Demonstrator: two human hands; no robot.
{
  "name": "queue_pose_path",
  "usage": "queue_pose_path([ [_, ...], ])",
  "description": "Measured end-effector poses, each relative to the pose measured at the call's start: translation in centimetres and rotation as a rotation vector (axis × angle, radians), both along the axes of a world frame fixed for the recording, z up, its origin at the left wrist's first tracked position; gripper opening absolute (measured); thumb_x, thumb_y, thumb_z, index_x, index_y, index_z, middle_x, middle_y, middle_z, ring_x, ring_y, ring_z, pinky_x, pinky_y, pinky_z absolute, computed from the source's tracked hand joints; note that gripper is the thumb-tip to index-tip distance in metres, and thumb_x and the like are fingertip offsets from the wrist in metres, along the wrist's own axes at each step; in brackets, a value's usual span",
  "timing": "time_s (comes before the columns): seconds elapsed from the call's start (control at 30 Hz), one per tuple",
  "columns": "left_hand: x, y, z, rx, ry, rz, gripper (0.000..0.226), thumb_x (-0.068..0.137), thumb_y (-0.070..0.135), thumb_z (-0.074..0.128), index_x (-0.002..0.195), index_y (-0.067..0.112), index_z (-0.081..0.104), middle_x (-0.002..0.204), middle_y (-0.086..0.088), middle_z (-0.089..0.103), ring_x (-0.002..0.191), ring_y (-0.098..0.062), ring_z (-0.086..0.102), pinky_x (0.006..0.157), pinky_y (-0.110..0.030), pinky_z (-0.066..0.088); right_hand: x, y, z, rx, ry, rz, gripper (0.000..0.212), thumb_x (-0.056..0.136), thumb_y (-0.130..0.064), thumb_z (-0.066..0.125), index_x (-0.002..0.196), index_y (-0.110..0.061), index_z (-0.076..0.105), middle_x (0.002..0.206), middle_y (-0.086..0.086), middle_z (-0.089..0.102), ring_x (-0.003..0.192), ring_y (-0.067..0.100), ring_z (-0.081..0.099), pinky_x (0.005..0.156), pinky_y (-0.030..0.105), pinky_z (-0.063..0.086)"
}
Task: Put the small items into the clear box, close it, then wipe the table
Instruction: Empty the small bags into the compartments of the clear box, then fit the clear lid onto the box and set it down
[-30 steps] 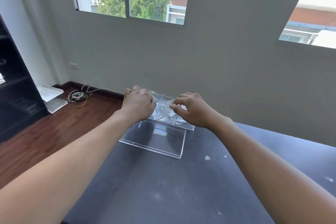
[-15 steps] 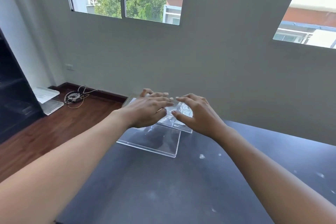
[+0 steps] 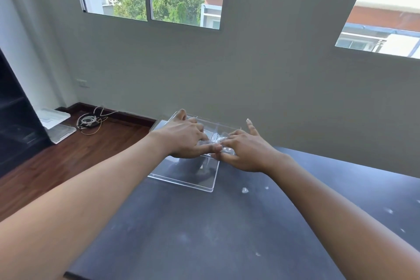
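Observation:
A clear compartment box (image 3: 227,125) stands at the far left corner of the dark table (image 3: 204,234). Its clear lid (image 3: 186,177) lies open and flat on the table, on the side nearer me. My left hand (image 3: 186,137) is spread palm-down over the box's left half. My right hand (image 3: 247,152) is spread over its right half, and the two thumbs touch at the front rim. Some pale, see-through small items (image 3: 218,137) show between the hands inside the box; the rest of the inside is hidden. Neither hand grips anything I can see.
White specks and smears (image 3: 245,190) dot the table to the right of the lid. The table's left edge drops to a wooden floor with coiled cables (image 3: 88,120) and white trays (image 3: 56,125). A black shelf (image 3: 13,120) stands far left. A grey wall rises behind.
Both hands have gone from curled over the box to flat with fingers spread. They have also drawn together until the thumbs meet.

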State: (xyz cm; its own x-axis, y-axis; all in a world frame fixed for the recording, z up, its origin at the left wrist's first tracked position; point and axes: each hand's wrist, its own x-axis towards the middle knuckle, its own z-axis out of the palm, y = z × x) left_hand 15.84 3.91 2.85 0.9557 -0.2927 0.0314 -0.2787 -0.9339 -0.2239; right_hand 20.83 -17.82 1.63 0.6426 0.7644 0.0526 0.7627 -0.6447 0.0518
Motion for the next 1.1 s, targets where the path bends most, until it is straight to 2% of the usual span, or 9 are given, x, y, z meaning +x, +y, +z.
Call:
queue_pose_path([
  [0.13, 0.2, -0.2, -0.4, 0.018, -0.038, 0.023, 0.104, 0.082, 0.088, -0.007, 0.114, 0.032, 0.074, 0.118, 0.009, 0.063, 0.113, -0.015, 0.046, 0.104, -0.043, 0.026, -0.2, 0.2, 0.7, -0.067, -0.035, -0.027, 0.078, 0.091, -0.076, 0.017, 0.136, -0.032, 0.063, 0.145, -0.005, 0.059, 0.146, 0.017, 0.038, 0.122, 0.063, -0.009],
  [0.23, 0.0, 0.0, -0.9, -0.008, -0.070, 0.022, 0.097, 0.088, 0.082, -0.005, 0.114, 0.031, 0.073, 0.119, 0.011, 0.062, 0.118, -0.013, 0.046, 0.107, -0.041, 0.026, -0.5, 0.1, 0.3, 0.012, -0.060, -0.034, 0.060, 0.102, -0.062, 0.028, 0.142, -0.026, 0.055, 0.144, -0.006, 0.058, 0.142, 0.017, 0.044, 0.125, 0.058, -0.003],
  [0.3, -0.2, 0.4, -1.2, -0.041, -0.092, 0.020, 0.091, 0.090, 0.079, -0.004, 0.115, 0.031, 0.070, 0.116, 0.012, 0.064, 0.120, -0.011, 0.047, 0.109, -0.037, 0.023, -0.6, -0.2, -0.2, 0.045, -0.040, -0.024, 0.050, 0.105, -0.055, 0.031, 0.135, -0.026, 0.058, 0.133, -0.008, 0.063, 0.138, 0.017, 0.046, 0.126, 0.055, -0.001],
  [0.37, -0.3, 0.8, -1.7, -0.075, -0.101, 0.018, 0.084, 0.093, 0.075, -0.001, 0.123, 0.032, 0.065, 0.118, 0.012, 0.065, 0.125, -0.011, 0.047, 0.110, -0.035, 0.020, -0.7, -0.5, -0.6, 0.050, -0.009, -0.022, 0.045, 0.106, -0.052, 0.031, 0.128, -0.026, 0.061, 0.127, -0.008, 0.064, 0.140, 0.016, 0.043, 0.126, 0.055, -0.001],
  [0.53, -1.2, 2.1, -2.3, -0.281, -0.122, 0.015, 0.061, 0.102, 0.065, 0.017, 0.150, 0.035, 0.040, 0.150, 0.011, 0.048, 0.146, -0.010, 0.030, 0.119, -0.036, 0.008, -1.3, -0.7, -0.8, 0.116, -0.050, 0.009, 0.047, 0.106, -0.049, 0.038, 0.142, -0.024, 0.054, 0.149, -0.003, 0.054, 0.150, 0.017, 0.033, 0.127, 0.051, -0.004],
  [0.67, -3.9, 4.6, -2.2, -0.457, -0.308, 0.041, 0.047, 0.103, 0.056, 0.031, 0.145, 0.039, 0.043, 0.145, 0.018, 0.049, 0.139, -0.007, 0.037, 0.113, -0.037, 0.019, -2.9, -1.4, -0.9, 0.330, -0.179, 0.108, 0.044, 0.101, -0.048, 0.048, 0.134, -0.023, 0.062, 0.134, -0.003, 0.061, 0.133, 0.021, 0.050, 0.123, 0.043, 0.022],
  [0.77, -6.2, 7.2, -3.1, -0.473, -0.320, 0.112, 0.045, 0.101, 0.056, 0.035, 0.142, 0.040, 0.046, 0.140, 0.020, 0.051, 0.133, -0.009, 0.043, 0.108, -0.036, 0.022, -4.4, -1.8, -1.0, 0.329, -0.168, 0.207, 0.039, 0.098, -0.052, 0.054, 0.124, -0.026, 0.069, 0.124, -0.008, 0.065, 0.122, 0.017, 0.055, 0.110, 0.035, 0.036],
  [0.97, -9.4, 10.9, -5.2, -0.566, -0.273, 0.329, 0.046, 0.095, 0.057, 0.041, 0.137, 0.040, 0.052, 0.135, 0.016, 0.054, 0.122, -0.013, 0.052, 0.102, -0.041, 0.030, -6.0, -1.6, -1.3, 0.228, -0.052, 0.249, 0.040, 0.095, -0.065, 0.053, 0.113, -0.035, 0.072, 0.121, -0.019, 0.067, 0.118, 0.007, 0.056, 0.105, 0.028, 0.038],
  [1.1, -10.6, 11.8, -5.3, -0.748, -0.165, 0.369, 0.040, 0.093, 0.053, 0.053, 0.131, 0.040, 0.060, 0.121, 0.012, 0.062, 0.103, -0.005, 0.064, 0.100, -0.041, 0.046, -6.9, -1.0, -0.9, 0.188, 0.013, 0.279, 0.044, 0.089, -0.076, 0.052, 0.107, -0.041, 0.073, 0.119, -0.024, 0.067, 0.117, -0.001, 0.054, 0.105, 0.023, 0.034],
])
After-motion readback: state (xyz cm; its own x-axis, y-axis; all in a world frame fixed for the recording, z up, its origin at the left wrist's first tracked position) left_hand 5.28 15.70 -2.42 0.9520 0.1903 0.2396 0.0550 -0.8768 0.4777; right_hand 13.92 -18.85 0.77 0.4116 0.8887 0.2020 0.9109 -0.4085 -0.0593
